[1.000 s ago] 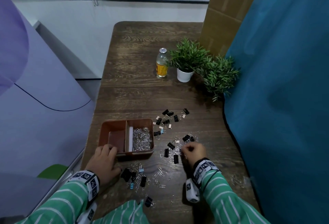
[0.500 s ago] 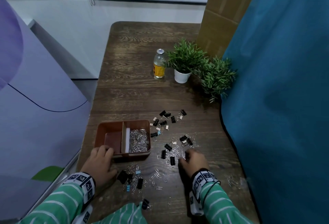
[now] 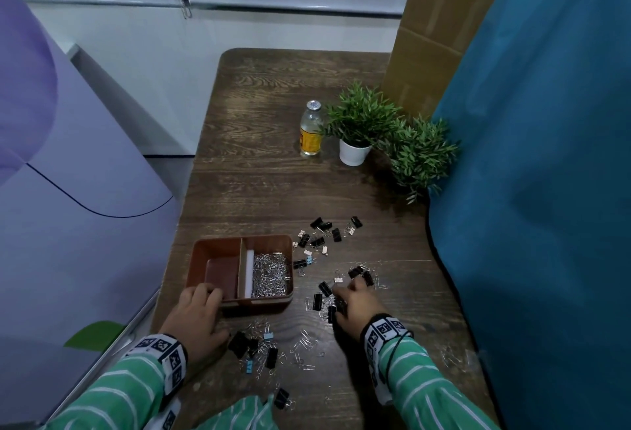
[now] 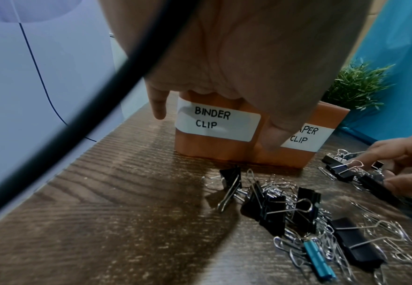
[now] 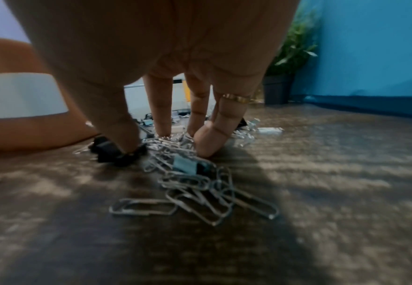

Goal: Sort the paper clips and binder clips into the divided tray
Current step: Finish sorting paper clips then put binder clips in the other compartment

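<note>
Wood table | my left hand grips tray near rim, 9 o'clock | my right hand fingertips down, spread on paper clips and binder clips, nothing pinched yet | rake silver only, skip black.

You see dim, bluish light; the right hand throws a soft shadow toward you, its wrist view motion-blurred, edges bowed.
</note>
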The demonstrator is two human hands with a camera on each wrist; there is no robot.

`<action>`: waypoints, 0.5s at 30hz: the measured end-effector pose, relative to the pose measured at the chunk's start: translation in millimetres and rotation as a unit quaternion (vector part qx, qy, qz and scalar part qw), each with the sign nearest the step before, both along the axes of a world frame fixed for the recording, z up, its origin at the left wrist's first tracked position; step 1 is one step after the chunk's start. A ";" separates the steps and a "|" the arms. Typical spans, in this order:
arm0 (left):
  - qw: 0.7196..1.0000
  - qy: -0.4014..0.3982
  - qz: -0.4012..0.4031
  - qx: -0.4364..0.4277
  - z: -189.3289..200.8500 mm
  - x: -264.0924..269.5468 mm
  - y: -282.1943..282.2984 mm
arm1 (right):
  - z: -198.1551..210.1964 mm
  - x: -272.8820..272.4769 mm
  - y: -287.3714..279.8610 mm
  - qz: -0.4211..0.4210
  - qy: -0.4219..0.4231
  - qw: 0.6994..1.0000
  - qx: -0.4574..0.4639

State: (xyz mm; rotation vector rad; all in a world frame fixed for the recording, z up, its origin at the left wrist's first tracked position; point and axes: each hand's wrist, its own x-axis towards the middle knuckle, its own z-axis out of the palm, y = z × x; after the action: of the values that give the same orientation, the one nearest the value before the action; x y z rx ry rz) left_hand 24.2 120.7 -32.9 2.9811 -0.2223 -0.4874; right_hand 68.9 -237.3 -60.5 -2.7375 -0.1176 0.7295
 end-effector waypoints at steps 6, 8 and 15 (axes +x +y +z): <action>1.000 -0.016 -0.001 -0.005 1.8 -1.8 -1.3 | -1.6 -4.5 -9.8 0.006 -0.027 0.998 0.051; 1.000 -0.007 0.001 -0.001 2.0 -1.6 -2.3 | -1.8 -4.3 -17.2 -0.005 -0.050 0.997 0.054; 1.000 -0.003 0.004 -0.005 1.0 -0.6 -3.1 | -0.9 -6.9 -9.4 0.068 -0.011 0.997 -0.040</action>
State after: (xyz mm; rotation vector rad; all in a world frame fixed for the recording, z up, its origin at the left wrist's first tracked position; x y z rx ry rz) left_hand 23.6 117.7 -31.9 2.9729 -0.2142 -0.4738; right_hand 62.0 -246.7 -61.4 -2.8353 -0.2883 0.7562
